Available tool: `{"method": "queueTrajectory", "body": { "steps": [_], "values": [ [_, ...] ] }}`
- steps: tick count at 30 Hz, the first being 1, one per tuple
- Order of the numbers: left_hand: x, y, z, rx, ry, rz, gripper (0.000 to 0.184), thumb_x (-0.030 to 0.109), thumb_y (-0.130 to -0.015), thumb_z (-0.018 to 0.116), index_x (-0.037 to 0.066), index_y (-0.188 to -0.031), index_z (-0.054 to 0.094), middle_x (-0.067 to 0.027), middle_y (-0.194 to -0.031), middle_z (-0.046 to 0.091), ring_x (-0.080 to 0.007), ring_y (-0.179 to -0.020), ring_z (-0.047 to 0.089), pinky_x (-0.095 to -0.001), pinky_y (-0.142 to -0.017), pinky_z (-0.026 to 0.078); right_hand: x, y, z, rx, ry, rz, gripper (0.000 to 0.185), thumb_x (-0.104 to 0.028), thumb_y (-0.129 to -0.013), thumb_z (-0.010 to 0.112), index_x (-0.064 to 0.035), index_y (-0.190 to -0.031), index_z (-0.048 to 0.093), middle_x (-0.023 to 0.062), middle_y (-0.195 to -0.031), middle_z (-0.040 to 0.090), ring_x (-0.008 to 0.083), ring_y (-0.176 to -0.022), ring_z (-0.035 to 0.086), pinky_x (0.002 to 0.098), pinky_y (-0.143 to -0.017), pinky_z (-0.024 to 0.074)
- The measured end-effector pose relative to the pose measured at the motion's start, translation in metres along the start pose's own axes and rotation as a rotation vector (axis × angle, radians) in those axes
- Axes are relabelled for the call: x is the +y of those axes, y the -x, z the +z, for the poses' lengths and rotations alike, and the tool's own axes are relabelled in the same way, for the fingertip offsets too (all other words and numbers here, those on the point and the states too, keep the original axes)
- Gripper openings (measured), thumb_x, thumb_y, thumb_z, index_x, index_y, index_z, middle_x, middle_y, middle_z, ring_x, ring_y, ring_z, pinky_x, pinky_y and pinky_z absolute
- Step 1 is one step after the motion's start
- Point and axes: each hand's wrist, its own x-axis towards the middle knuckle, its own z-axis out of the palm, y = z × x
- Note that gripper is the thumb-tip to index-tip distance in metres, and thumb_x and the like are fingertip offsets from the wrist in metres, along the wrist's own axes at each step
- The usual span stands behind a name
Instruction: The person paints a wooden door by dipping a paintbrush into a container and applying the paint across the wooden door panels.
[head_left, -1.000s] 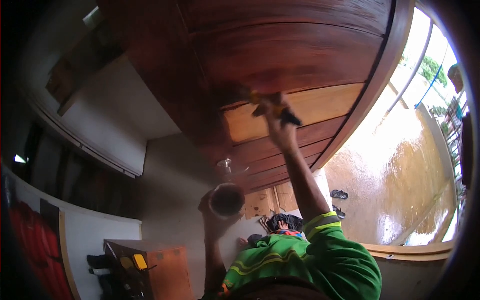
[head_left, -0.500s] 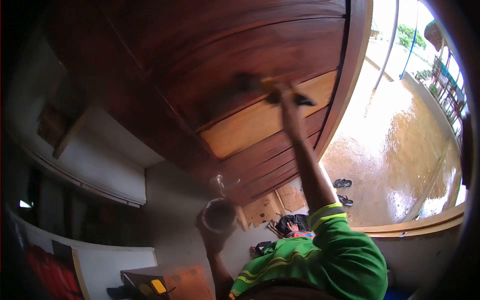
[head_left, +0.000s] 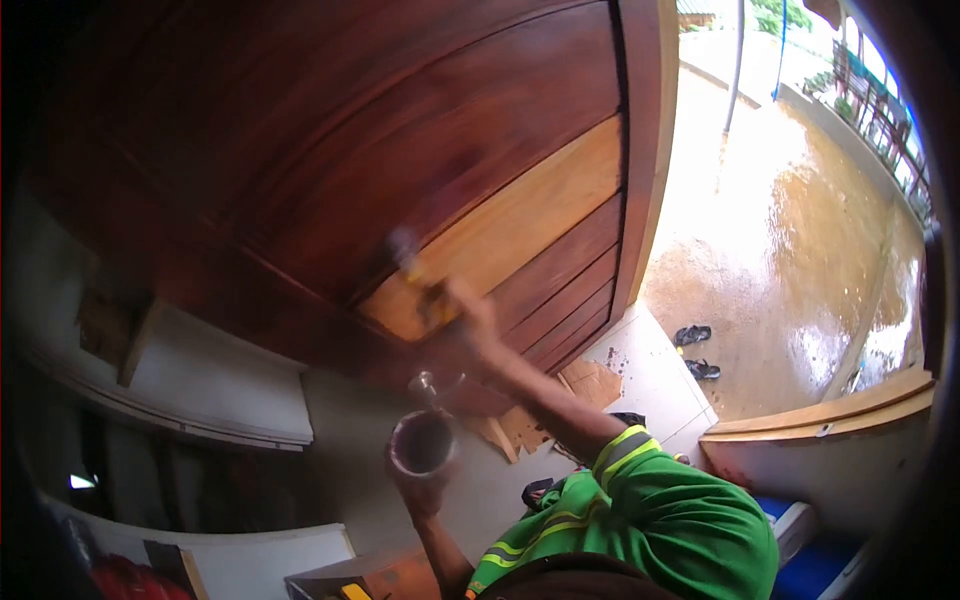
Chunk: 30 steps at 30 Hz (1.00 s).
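Observation:
My right hand [head_left: 468, 318] is closed around a paintbrush [head_left: 405, 252] with a yellow handle; motion blurs the bristle end. The brush is at the left end of a bare, light wood strip [head_left: 535, 222] on a dark reddish-brown panelled door [head_left: 440, 150]. Whether the bristles touch the wood, I cannot tell. Low in the view, my left hand [head_left: 422, 492] grips a round, open-topped cup [head_left: 422, 443] with dark stains inside its rim. Just above the cup is the metal door handle [head_left: 425, 382].
Stained cardboard [head_left: 592, 385] lies on the pale tiled floor below the door. Black flip-flops [head_left: 697, 352] rest on the wet ground outside. A wooden sill [head_left: 820, 415] borders the doorway. At the lower left stands a brown box [head_left: 390, 575].
My right hand with the paintbrush has swept left and down, from over the strip's middle to its left end. The view has shifted, and the cup stays in my left hand.

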Motion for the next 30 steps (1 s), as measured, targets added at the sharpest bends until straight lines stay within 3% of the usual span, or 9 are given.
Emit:
{"method": "queueTrajectory", "body": {
  "steps": [1, 2, 5, 9, 14, 19, 22, 25, 30],
  "values": [
    [0.002, 0.001, 0.001, -0.008, 0.010, -0.039, 0.060, 0.010, -0.063, 0.089, 0.004, -0.117, 0.064, -0.0052, -0.105, 0.068, -0.0176, -0.094, 0.065, -0.0338, -0.085, 0.054, -0.010, 0.014, 0.025, -0.105, 0.085, -0.028, 0.024, -0.027, -0.100, 0.059, -0.0047, -0.106, 0.061, 0.0078, -0.101, 0.064, 0.0210, -0.090, 0.064, 0.0353, -0.080, 0.0511],
    [0.005, 0.001, 0.002, -0.016, 0.019, -0.079, 0.061, 0.014, -0.065, 0.089, 0.004, -0.119, 0.063, -0.0057, -0.108, 0.068, -0.0184, -0.097, 0.065, -0.0345, -0.088, 0.053, -0.015, 0.018, 0.028, -0.264, 0.414, -0.311, 0.020, -0.022, -0.097, 0.064, -0.0045, -0.107, 0.060, 0.0087, -0.102, 0.065, 0.0221, -0.091, 0.065, 0.0360, -0.081, 0.0518],
    [0.001, 0.004, 0.002, -0.029, 0.004, -0.096, 0.061, 0.012, -0.065, 0.088, 0.004, -0.119, 0.063, -0.0056, -0.108, 0.068, -0.0181, -0.096, 0.065, -0.0341, -0.087, 0.053, -0.038, -0.004, -0.015, -0.206, 0.235, -0.230, 0.015, -0.005, -0.094, 0.064, -0.0034, -0.107, 0.057, 0.0110, -0.108, 0.066, 0.0246, -0.094, 0.067, 0.0361, -0.083, 0.0529],
    [-0.010, 0.005, -0.001, -0.033, -0.039, -0.016, 0.061, 0.009, -0.065, 0.087, 0.004, -0.120, 0.062, -0.0056, -0.108, 0.068, -0.0177, -0.096, 0.065, -0.0336, -0.085, 0.054, -0.100, -0.072, -0.139, 0.371, 0.521, -0.345, 0.026, -0.020, -0.104, 0.056, 0.0035, -0.109, 0.064, 0.0135, -0.089, 0.072, 0.0158, -0.077, 0.066, 0.0281, -0.070, 0.0499],
    [-0.013, 0.007, 0.004, -0.059, -0.054, 0.021, 0.061, 0.006, -0.066, 0.086, 0.004, -0.122, 0.062, -0.0054, -0.108, 0.068, -0.0172, -0.095, 0.065, -0.0329, -0.083, 0.055, -0.129, -0.093, -0.179, 0.735, 0.283, -0.506, 0.026, -0.023, -0.104, 0.049, 0.0013, -0.106, 0.059, 0.0134, -0.087, 0.069, 0.0147, -0.071, 0.063, 0.0281, -0.068, 0.0493],
    [-0.032, 0.007, 0.000, -0.052, -0.077, 0.103, 0.060, 0.004, -0.067, 0.085, 0.004, -0.122, 0.062, -0.0062, -0.111, 0.067, -0.0176, -0.097, 0.065, -0.0325, -0.084, 0.054, -0.064, -0.070, -0.064, 0.712, 0.391, -0.326, 0.019, -0.017, -0.103, 0.054, -0.0012, -0.095, 0.050, 0.0097, -0.065, 0.063, 0.0154, -0.056, 0.065, 0.0295, -0.050, 0.0474],
    [-0.007, 0.006, 0.005, -0.107, -0.194, -0.072, 0.069, 0.024, -0.071, 0.087, 0.002, -0.129, 0.058, -0.0093, -0.121, 0.065, -0.0232, -0.109, 0.063, -0.0378, -0.099, 0.048, -0.052, -0.036, -0.003, 0.467, 0.411, -0.179, 0.020, -0.015, -0.100, 0.060, -0.0042, -0.087, 0.049, 0.0056, -0.064, 0.055, 0.0127, -0.056, 0.059, 0.0337, -0.049, 0.0481],
    [-0.009, 0.006, 0.005, -0.099, -0.186, -0.015, 0.070, 0.023, -0.071, 0.087, 0.002, -0.130, 0.057, -0.0094, -0.123, 0.065, -0.0233, -0.110, 0.063, -0.0381, -0.100, 0.048, -0.083, -0.041, -0.016, 0.391, 0.396, -0.080, 0.026, -0.022, -0.103, 0.059, -0.0002, -0.089, 0.057, 0.0081, -0.062, 0.062, 0.0154, -0.054, 0.065, 0.0290, -0.049, 0.0473],
    [-0.037, 0.011, 0.006, 0.035, -0.107, 0.054, 0.064, 0.006, -0.065, 0.088, 0.004, -0.123, 0.062, -0.0068, -0.111, 0.067, -0.0188, -0.100, 0.065, -0.0351, -0.089, 0.053, -0.138, -0.125, -0.136, 0.806, 0.790, -0.442, 0.033, -0.025, -0.103, 0.056, 0.0022, -0.084, 0.060, 0.0128, -0.064, 0.066, 0.0207, -0.059, 0.068, 0.0340, -0.055, 0.0522]
  ]
}}
